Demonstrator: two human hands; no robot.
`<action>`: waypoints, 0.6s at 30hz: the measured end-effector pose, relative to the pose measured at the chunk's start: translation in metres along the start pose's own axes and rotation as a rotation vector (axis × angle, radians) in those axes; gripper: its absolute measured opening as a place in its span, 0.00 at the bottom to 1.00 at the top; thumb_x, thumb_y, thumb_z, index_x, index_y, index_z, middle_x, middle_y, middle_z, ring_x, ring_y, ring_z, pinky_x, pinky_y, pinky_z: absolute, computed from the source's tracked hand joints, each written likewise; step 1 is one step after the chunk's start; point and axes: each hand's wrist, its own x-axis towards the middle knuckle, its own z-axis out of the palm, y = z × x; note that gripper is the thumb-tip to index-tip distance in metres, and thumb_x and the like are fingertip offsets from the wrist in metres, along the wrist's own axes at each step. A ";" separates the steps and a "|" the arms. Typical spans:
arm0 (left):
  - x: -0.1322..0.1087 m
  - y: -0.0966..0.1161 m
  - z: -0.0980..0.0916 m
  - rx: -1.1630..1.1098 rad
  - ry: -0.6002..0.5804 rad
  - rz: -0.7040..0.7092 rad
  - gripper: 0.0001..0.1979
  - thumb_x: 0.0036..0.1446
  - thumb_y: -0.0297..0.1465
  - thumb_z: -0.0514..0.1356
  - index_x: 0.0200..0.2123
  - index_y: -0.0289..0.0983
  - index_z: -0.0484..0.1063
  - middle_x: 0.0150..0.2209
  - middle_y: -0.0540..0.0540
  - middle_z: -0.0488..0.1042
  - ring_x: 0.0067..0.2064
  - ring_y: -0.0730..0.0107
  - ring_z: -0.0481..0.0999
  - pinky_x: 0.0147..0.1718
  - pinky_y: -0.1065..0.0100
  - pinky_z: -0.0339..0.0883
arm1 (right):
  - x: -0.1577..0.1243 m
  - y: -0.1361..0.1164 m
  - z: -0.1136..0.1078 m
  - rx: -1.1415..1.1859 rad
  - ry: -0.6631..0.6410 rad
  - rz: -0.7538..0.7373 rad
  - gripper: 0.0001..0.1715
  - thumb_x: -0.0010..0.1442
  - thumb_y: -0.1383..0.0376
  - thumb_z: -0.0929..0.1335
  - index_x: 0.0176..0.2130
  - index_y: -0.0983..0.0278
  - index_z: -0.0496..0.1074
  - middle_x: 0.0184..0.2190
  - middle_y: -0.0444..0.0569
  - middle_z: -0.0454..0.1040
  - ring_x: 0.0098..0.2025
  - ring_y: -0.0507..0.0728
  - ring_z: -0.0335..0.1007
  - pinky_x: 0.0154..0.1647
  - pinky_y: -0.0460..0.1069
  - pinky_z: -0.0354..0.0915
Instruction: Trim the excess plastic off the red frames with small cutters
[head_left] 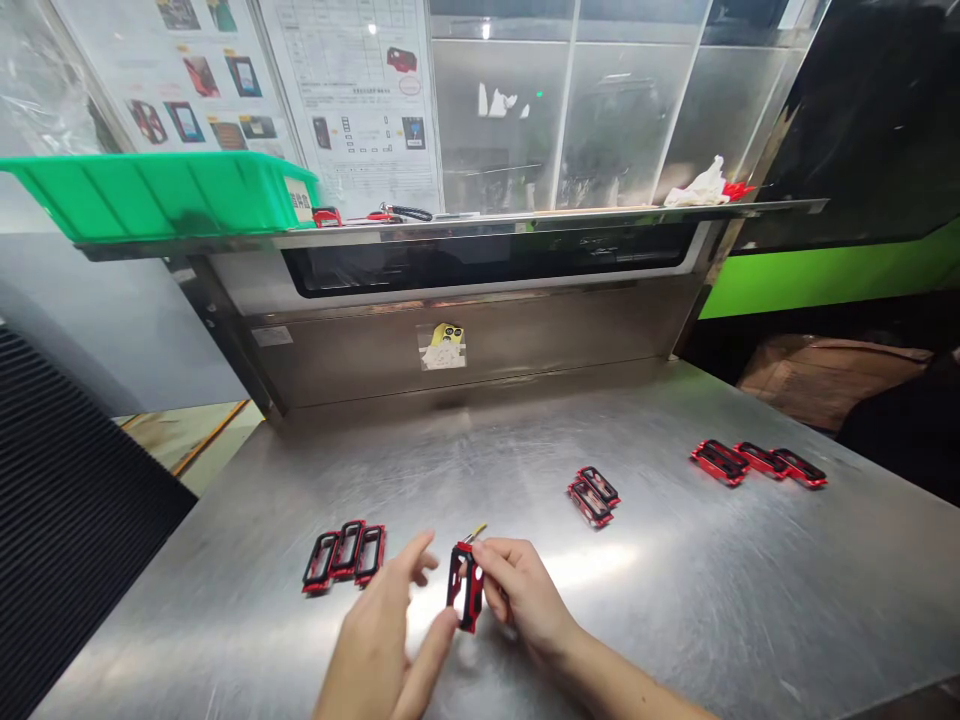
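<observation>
Watching from beside the steel table [660,610], I see a person holding a red-and-black rectangular frame [465,590] upright just above the metal, near the table's front edge. The right hand [521,590] is closed in a pinch on the frame's upper part, while the left hand [371,650] stays open, fingers spread, its thumb at or just beside the lower end; I can't tell whether they touch. A thin yellow-tipped piece [474,531] sticks up from the frame's top, too small for me to identify.

To the left of the held frame, three similar frames [345,555] lie side by side. Up and to its right sit two more [592,497], overlapping, and well beyond those, three others [757,463] form a short row. Far behind the held frame, a green plastic tray [150,195] sits on a metal shelf [540,220], below printed instruction sheets [360,100].

For a piece this small, a firm pinch on one end seems the right handling. It keeps the frame steady and leaves its opening in plain view, and the free left hand can steady the lower end if the frame starts to tip.
</observation>
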 end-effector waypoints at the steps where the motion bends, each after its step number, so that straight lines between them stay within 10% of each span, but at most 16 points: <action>1: 0.007 0.001 0.009 -0.064 -0.098 -0.026 0.27 0.59 0.43 0.55 0.58 0.37 0.58 0.40 0.44 0.75 0.35 0.66 0.75 0.35 0.66 0.70 | 0.000 0.001 0.000 -0.002 0.004 -0.003 0.37 0.49 0.35 0.66 0.19 0.66 0.62 0.07 0.38 0.53 0.11 0.45 0.40 0.15 0.42 0.41; 5: 0.020 0.002 0.037 -0.385 -0.369 -0.177 0.27 0.60 0.42 0.51 0.59 0.36 0.54 0.30 0.47 0.75 0.29 0.66 0.73 0.30 0.68 0.66 | 0.001 0.003 0.001 -0.007 0.001 0.000 0.38 0.48 0.34 0.65 0.19 0.65 0.59 0.08 0.38 0.53 0.11 0.45 0.42 0.15 0.43 0.43; 18: -0.003 0.005 0.050 -0.821 -0.257 -0.546 0.22 0.62 0.50 0.44 0.39 0.37 0.61 0.17 0.50 0.70 0.19 0.72 0.66 0.19 0.74 0.55 | -0.012 0.009 0.010 -0.084 -0.121 0.036 0.36 0.56 0.37 0.63 0.21 0.65 0.59 0.10 0.39 0.55 0.12 0.45 0.45 0.15 0.42 0.44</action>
